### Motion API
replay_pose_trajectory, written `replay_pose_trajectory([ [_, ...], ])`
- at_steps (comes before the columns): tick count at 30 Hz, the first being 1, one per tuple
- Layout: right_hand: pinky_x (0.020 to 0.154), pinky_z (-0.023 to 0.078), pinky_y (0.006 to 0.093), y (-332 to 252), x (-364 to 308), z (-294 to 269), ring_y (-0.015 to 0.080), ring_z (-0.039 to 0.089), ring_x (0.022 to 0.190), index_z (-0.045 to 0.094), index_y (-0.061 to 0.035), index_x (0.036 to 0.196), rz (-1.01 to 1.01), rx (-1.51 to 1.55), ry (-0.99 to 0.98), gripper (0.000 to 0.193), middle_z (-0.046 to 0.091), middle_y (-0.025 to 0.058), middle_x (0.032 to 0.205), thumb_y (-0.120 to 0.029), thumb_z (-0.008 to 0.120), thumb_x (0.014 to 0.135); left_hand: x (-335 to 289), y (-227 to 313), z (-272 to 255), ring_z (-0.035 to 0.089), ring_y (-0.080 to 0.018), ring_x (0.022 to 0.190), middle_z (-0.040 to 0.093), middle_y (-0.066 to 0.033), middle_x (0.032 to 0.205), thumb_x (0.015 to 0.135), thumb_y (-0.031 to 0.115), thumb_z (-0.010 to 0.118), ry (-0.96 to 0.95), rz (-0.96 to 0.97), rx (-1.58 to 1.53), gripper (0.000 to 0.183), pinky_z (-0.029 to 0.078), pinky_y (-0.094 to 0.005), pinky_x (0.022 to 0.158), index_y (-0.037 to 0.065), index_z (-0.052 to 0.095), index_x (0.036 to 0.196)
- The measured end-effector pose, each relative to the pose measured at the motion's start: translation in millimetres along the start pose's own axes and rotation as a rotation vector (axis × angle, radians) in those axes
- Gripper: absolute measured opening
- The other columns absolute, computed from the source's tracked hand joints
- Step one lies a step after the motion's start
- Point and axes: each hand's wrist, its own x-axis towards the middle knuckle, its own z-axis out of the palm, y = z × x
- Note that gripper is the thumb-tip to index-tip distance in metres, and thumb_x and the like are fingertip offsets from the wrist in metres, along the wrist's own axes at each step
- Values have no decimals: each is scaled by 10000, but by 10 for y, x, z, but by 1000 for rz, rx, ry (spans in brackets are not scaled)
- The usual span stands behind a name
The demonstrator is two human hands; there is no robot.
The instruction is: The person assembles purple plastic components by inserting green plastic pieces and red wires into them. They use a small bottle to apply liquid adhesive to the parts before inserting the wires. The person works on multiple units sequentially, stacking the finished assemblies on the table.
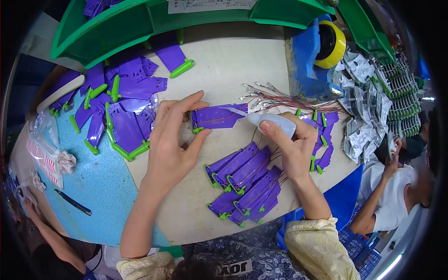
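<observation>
My left hand (171,140) pinches the left end of a flat purple plastic part (218,117) with green clips, held just above the table. A thin red wire lies along the part. My right hand (291,144) grips a small white squeeze bottle (273,122), whose thin nozzle points left onto the purple part. Just below both hands, a stack of similar purple parts (245,189) with green clips and wires lies fanned out on the table.
A heap of loose purple parts (119,105) lies at the left, on and beside a blue mat (100,186). Red wires with metal ends (280,98), more purple parts (324,137), grey plastic pieces (366,105), a yellow tape roll (332,44) and green bins (140,23) surround. A seated person (396,196) is at the right.
</observation>
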Motion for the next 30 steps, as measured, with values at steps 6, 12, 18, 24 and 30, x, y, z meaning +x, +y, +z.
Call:
replay_pose_trajectory([
  [6, 559, 432, 229, -59, -109, -135, 63, 583, 625, 753, 25, 897, -6, 21, 54, 169, 702, 29, 732, -129, 807, 855, -5, 3, -2, 652, -221, 983, 728, -109, 1122, 716, -34, 831, 11, -4, -8, 666, 505, -328, 820, 36, 591, 1333],
  [12, 565, 447, 217, -66, -28, 28, 62, 601, 622, 746, 36, 885, -124, -134, 21, 187, 704, 43, 717, -137, 809, 852, 2, 4, -5, 653, -222, 985, 730, -110, 1120, 717, -32, 832, 0, 8, 6, 662, 505, -326, 819, 26, 590, 1331],
  [18, 572, 473, 233, -166, -130, -128, 80, 631, 625, 749, 29, 885, -8, -30, 44, 172, 711, 55, 718, -130, 807, 854, -9, 2, -4, 654, -222, 985, 729, -109, 1122, 714, -33, 832, 13, -1, -2, 665, 506, -328, 822, 29, 590, 1330],
  [24, 530, 433, 232, -105, -165, -118, 68, 584, 594, 744, 22, 850, -25, -181, -33, 175, 704, 44, 732, -135, 822, 844, -4, 29, 3, 639, -250, 1010, 727, -100, 1128, 681, -67, 822, 11, -18, -13, 667, 510, -340, 840, 18, 607, 1308],
  [30, 631, 417, 221, -94, -258, -325, 59, 577, 680, 750, 12, 894, 115, 224, 107, 200, 682, 13, 749, -181, 790, 864, -177, 194, -228, 580, -285, 1088, 720, -29, 1153, 761, 199, 723, -267, 383, 165, 348, 377, -448, 967, 114, 759, 1096],
])
